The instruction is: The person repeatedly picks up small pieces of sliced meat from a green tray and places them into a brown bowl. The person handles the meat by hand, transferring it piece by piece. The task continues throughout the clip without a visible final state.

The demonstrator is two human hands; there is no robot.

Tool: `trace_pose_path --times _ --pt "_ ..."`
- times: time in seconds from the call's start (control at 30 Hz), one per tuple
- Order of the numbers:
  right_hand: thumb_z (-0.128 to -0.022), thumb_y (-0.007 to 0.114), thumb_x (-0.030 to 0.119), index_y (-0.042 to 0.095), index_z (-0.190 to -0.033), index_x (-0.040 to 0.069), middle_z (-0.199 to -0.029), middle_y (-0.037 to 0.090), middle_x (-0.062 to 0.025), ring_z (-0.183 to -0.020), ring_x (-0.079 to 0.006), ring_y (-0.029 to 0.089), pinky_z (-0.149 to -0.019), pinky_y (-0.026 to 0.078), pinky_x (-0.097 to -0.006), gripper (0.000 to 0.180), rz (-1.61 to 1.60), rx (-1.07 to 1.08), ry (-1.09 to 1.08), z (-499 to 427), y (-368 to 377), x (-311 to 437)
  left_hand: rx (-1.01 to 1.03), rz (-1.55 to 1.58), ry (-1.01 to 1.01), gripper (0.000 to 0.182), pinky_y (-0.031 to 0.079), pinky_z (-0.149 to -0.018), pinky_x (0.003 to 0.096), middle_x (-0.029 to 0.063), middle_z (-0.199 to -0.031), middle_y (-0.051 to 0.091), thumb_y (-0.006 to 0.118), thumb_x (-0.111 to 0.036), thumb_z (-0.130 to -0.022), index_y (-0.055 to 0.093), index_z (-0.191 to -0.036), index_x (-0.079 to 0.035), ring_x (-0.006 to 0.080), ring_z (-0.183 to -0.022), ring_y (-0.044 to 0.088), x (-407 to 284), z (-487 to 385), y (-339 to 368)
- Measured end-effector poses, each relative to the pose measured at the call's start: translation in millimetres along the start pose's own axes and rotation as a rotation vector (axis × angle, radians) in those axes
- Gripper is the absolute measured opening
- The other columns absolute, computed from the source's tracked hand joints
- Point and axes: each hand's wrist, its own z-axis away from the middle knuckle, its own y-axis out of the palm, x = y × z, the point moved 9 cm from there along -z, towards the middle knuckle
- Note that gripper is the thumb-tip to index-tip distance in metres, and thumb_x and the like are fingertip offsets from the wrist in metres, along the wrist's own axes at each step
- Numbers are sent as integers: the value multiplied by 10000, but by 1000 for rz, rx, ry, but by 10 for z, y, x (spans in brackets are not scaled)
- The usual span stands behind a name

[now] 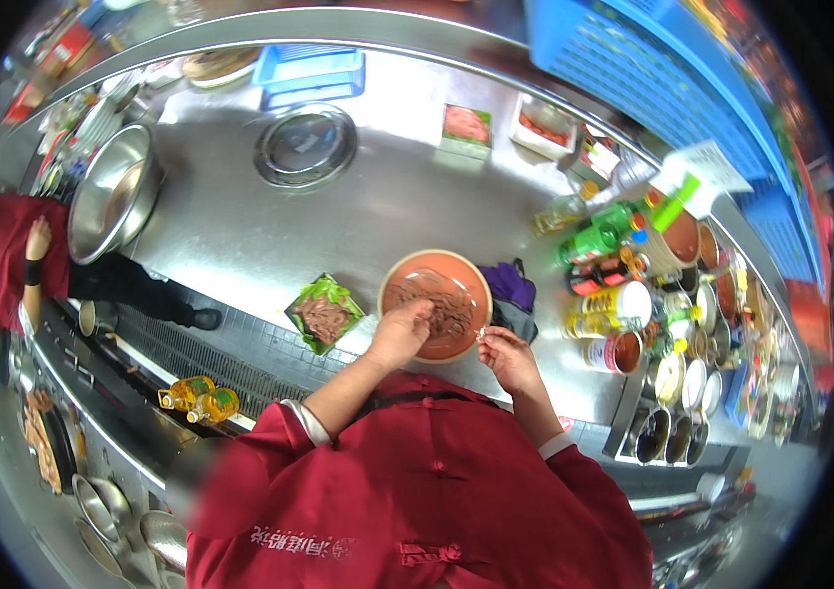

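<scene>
An orange bowl (477,283) with a pale rim stands on the steel counter in front of me, with strips of brown raw meat (454,313) inside. My left hand (404,335) reaches over the near-left rim, its fingers at the meat; whether they grip any is hidden. At the right rim, my right hand (509,359) pinches a small whitish piece (482,335), too small to name. Left of the bowl sits a square dish holding sliced meat (325,316) on green lettuce leaves (314,288).
A purple and grey cloth (511,294) lies right of the bowl. Bottles (597,235) and seasoning tubs (612,353) crowd the right side. Farther back are a round metal tray (305,146) and a box of pink meat (465,124). A person (16,258) stands left by a large steel basin (111,195).
</scene>
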Motion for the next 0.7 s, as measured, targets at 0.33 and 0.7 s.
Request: trace_pose_path --times 0.33,0.7 --pt "-920 722 81 677 -1123 34 -985 735 -81 -802 -150 688 -719 562 -278 213 12 -50 -222 -178 -171 537 -247 309 -14 293 538 -897 276 27 -1043 665 562 100 -949 604 -1199 -47 118 -993 639 269 53 -598" --pt "-848 700 64 714 -1141 -44 -895 718 -86 -755 -108 625 -690 496 -251 312 862 -637 -286 507 -1537 535 -748 -127 -314 231 533 -859 322 98 -993 690 598 64 -868 652 -1084 1 204 -881 672 722 845 -2164"
